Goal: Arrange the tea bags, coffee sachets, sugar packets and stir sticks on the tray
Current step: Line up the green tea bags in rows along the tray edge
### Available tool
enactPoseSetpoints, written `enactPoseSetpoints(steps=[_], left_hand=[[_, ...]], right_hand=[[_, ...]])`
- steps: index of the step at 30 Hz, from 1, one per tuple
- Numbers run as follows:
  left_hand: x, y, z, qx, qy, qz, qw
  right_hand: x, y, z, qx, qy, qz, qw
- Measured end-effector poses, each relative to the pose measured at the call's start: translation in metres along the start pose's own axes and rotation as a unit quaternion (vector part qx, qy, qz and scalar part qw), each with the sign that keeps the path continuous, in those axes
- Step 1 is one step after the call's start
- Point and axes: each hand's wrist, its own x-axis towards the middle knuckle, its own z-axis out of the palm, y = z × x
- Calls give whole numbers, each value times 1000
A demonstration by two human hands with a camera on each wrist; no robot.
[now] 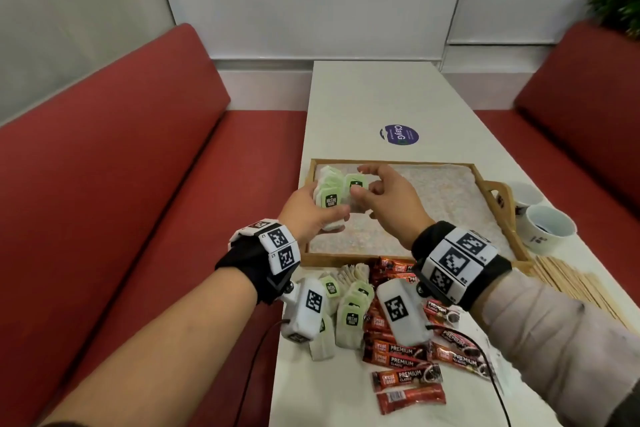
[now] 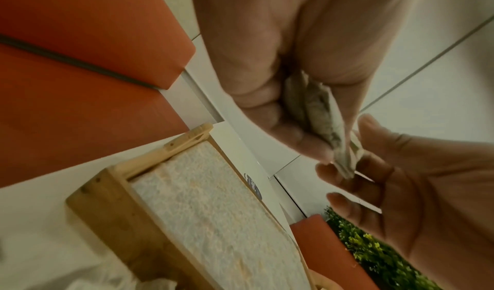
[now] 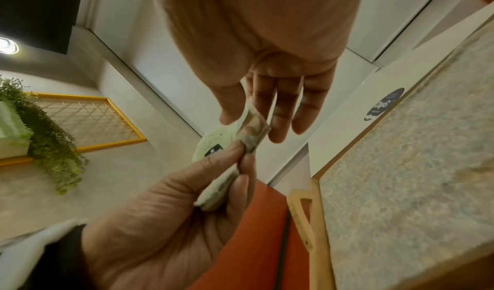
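My left hand [image 1: 322, 215] grips a stack of green-tagged tea bags [image 1: 329, 199] on edge above the left end of the wooden tray [image 1: 346, 258]. My right hand [image 1: 363, 184] meets the stack from the right, and its thumb and fingers pinch the front tea bag [image 3: 254, 127]. In the left wrist view the stack [image 2: 323, 125] sits between thumb and fingers, with the right hand's fingertips [image 2: 331, 169] at its end. The tray's pale liner [image 1: 433, 191] is bare. More tea bags [image 1: 351, 315] and red coffee sachets [image 1: 405, 357] lie on the table in front of the tray. Wooden stir sticks [image 1: 568, 277] lie to the right.
Two white cups [image 1: 547, 225] stand beside the tray's right handle. A round blue sticker [image 1: 400, 134] marks the table behind the tray. Red benches [image 1: 121, 166] flank the narrow white table. A black cable [image 1: 485, 357] runs over the sachets.
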Motion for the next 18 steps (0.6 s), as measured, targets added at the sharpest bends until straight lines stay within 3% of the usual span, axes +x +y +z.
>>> enactPoseSetpoints(steps=[10,18], left_hand=[[39,-3,-8,61,-22,5,998],[99,-12,-37,55,123,-21,991]], right_hand=[[42,-1,-21,-95,-50,4,994],[134,10,-7,-161,-57,0,985]])
